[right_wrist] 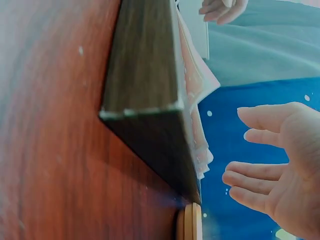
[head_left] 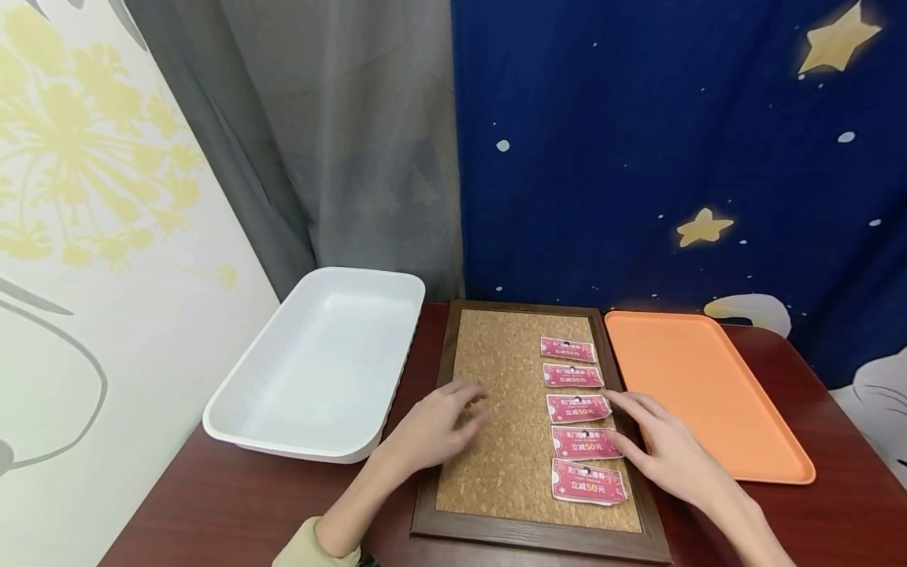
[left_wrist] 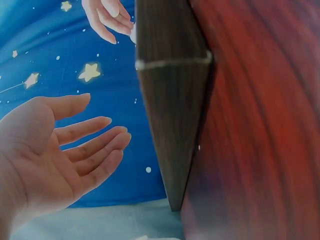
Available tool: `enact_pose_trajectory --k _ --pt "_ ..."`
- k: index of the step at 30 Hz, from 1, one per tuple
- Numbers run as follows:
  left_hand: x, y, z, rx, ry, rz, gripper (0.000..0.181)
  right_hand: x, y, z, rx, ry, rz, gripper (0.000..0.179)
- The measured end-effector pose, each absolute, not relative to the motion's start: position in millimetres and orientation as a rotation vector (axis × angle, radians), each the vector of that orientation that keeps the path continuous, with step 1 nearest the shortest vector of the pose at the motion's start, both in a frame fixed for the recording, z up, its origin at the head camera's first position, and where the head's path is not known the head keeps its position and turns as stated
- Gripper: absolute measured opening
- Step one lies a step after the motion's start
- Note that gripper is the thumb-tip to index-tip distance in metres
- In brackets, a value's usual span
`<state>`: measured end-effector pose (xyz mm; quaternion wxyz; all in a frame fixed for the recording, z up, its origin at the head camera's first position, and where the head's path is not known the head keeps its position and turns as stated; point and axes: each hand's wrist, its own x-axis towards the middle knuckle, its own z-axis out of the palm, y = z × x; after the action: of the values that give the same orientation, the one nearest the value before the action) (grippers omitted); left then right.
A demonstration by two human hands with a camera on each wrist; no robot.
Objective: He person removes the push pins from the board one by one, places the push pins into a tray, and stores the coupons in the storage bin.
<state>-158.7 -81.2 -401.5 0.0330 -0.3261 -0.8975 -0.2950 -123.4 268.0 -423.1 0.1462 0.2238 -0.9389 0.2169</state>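
Pink coupons (head_left: 579,409): smallest print too fine to read; pins (head_left: 586,472) hide some lettering; left sleeve (head_left: 315,545) cut off by bottom edge in head view; orange tray (head_left: 716,402) mostly cut off in right wrist view; whether right hand (head_left: 662,449) touches coupons, cannot tell

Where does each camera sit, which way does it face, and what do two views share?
Head: on the head, facing forward and down at the corkboard; left hand, right hand show.
Left wrist: on that wrist, facing the frame; both hands.
Right wrist: on that wrist, facing the frame; both hands.
Wrist views share the blue curtain.
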Motion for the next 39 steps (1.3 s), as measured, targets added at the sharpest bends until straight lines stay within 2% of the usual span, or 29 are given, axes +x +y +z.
enact_pose_trajectory --k 14,25,39 --pt "-157 -55 -407 -1.157 -2.759 -1.152 0.02 -121 256 -430 0.781 -2.631 0.733 0.039" --pt "-151 -37 -407 -1.155 -2.843 -1.221 0.014 -119 254 -434 0.957 -2.709 0.966 0.021" --pt "-148 -16 -413 -1.135 -2.955 -1.287 0.014 -120 254 -440 1.052 -2.8 1.033 0.02"
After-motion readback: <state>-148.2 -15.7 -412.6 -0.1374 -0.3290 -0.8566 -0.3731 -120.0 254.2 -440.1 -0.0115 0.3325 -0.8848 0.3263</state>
